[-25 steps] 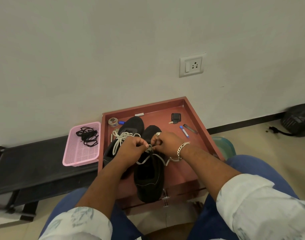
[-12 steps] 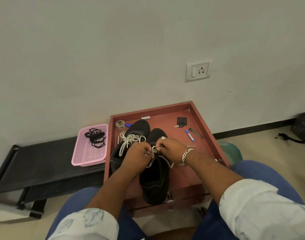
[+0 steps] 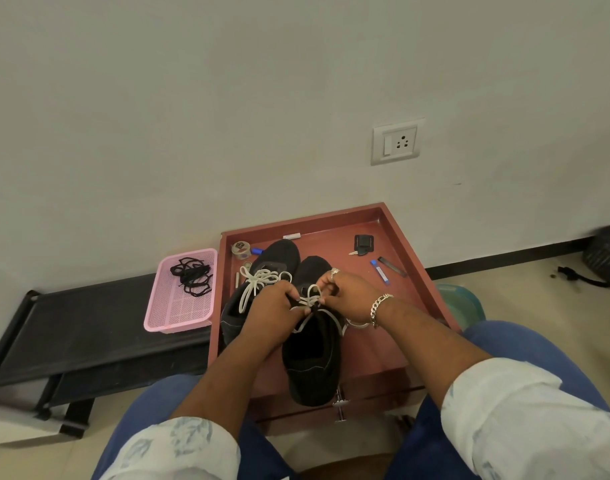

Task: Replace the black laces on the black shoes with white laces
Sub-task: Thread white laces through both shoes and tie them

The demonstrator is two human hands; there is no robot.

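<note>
Two black shoes stand side by side on a reddish-brown table (image 3: 414,258). The left shoe (image 3: 279,254) carries a tied white lace (image 3: 258,282). Over the right shoe (image 3: 314,362), my left hand (image 3: 272,313) and my right hand (image 3: 348,296) meet, each pinching part of its white lace (image 3: 312,294), which forms a small loop between the fingers. Loose lace ends hang down either side of the shoe. The black laces (image 3: 192,275) lie bundled in a pink basket (image 3: 178,317) to the left.
Small items lie on the table's far part: a tape roll (image 3: 241,249), a black key fob (image 3: 363,243), a blue pen (image 3: 380,271). A black low bench (image 3: 71,327) holds the basket. A green stool (image 3: 463,303) and a black bag (image 3: 605,254) stand at right.
Both hands stay together on the right shoe's white lace, and a small loop now stands between the fingers. The view has shifted slightly.
</note>
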